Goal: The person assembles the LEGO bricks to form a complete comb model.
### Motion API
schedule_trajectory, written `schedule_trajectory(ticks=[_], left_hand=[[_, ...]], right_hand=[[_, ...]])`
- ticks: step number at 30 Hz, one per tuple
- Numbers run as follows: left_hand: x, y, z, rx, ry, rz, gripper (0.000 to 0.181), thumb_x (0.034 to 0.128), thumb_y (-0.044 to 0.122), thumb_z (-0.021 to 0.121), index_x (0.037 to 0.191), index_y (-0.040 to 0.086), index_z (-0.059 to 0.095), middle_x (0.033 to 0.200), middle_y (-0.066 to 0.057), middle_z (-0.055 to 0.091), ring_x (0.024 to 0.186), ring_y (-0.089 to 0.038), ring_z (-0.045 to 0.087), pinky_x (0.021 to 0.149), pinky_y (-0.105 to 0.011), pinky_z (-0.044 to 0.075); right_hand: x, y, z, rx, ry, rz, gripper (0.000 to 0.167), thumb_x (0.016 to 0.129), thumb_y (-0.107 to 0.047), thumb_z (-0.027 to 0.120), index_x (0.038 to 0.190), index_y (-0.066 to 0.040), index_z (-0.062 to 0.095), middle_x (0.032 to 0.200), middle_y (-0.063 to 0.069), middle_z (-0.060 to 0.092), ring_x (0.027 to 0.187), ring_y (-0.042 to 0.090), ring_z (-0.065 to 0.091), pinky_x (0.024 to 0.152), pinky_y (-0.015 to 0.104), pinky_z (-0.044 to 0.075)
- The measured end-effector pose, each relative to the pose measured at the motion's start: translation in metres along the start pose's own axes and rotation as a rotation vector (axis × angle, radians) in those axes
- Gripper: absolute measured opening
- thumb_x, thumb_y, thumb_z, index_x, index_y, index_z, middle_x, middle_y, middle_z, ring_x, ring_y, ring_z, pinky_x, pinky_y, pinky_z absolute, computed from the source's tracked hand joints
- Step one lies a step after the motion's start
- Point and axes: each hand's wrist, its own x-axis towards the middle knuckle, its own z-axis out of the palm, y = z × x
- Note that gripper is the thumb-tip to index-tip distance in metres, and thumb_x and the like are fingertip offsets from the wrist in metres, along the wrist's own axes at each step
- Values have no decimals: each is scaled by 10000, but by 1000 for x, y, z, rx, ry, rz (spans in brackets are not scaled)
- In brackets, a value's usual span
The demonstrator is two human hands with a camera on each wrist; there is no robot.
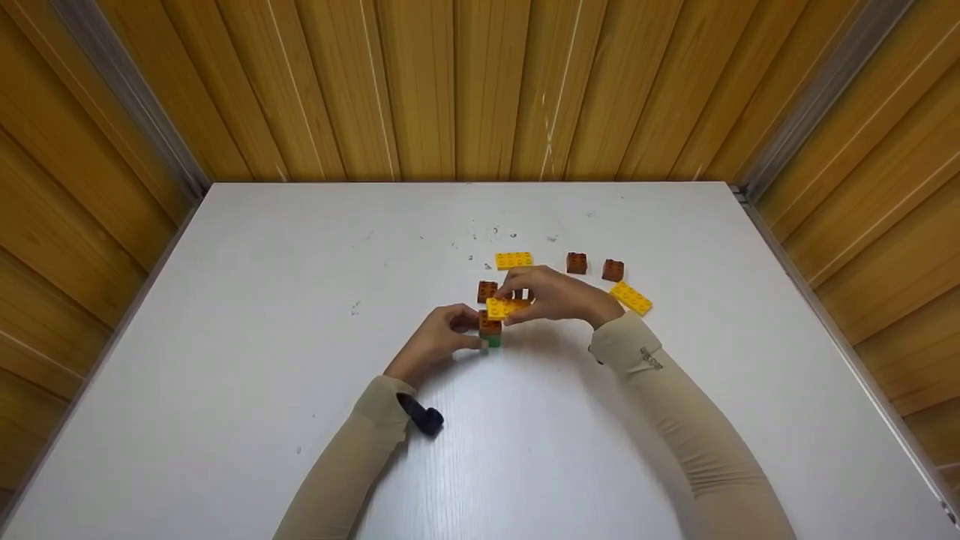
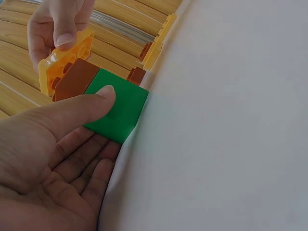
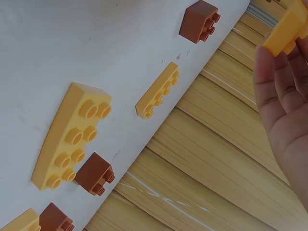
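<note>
A green brick (image 2: 126,98) with a brown brick (image 1: 490,324) on top stands on the table. My left hand (image 1: 437,336) grips this small stack from the left, its thumb flat on the green side in the left wrist view. Just over the brown brick, my right hand (image 1: 559,294) pinches a flat yellow brick (image 1: 501,308), tilted in the left wrist view. Whether the yellow brick touches the brown studs I cannot tell. In the right wrist view, the held yellow brick is cut off by the frame edge.
Behind the stack lies a loose brown brick (image 1: 487,290). Farther back are a yellow brick (image 1: 514,261) and two brown bricks, one (image 1: 577,262) left of the other (image 1: 613,270). Another yellow brick (image 1: 631,298) lies by my right wrist. Wood-patterned walls (image 1: 480,90) enclose the white table (image 1: 300,247).
</note>
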Motion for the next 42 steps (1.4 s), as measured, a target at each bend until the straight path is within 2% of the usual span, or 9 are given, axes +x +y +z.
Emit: schedule_trajectory(ticks=[4,11,16,24,36,42], left_hand=[[-1,1,0,6,5,9,343,779,42,756,1102,45,641,1163,-96,674,1132,-234,622,1019,-372,467],[-1,1,0,-2,0,26,342,777,18,752,1100,39,642,1163,-104,676,1128,-240,626,1018,-370,468],[-1,-1,0,-3,1,39,338,771,16,759,1088,31,641,1155,-108,676,1122,-241,628,1011,-362,472],[-2,1,0,2,0,27,345,777,30,755,1104,44,646,1149,-99,674,1108,-232,631,1001,-354,480],[-1,0,1,-30,-5,27,353,768,46,768,1098,39,646,1148,-92,679,1098,-214,636,984,-346,488],[0,1,1,17,9,8,348,763,50,764,1092,63,651,1133,-70,675,1091,-198,628,1002,-346,477]], right_hand=[[2,-2,1,-4,-3,-31,408,842,-300,731,1184,-87,669,1107,73,623,1002,213,588,904,430,507],[3,-4,3,-18,-9,-26,412,851,-324,718,1194,-101,667,1103,54,617,961,177,561,856,343,499],[4,-3,5,-30,-10,-28,420,847,-341,717,1185,-96,667,1098,54,612,972,179,555,877,359,503],[5,-5,6,-48,4,-79,410,843,-339,722,1166,-90,679,1068,64,615,952,193,542,862,372,495],[7,-6,8,-34,-3,-60,409,836,-320,732,1180,-105,680,1008,47,596,854,155,497,744,274,437],[7,-9,7,-39,-6,-46,401,825,-316,746,1166,-113,690,988,42,585,838,150,474,720,260,416]])
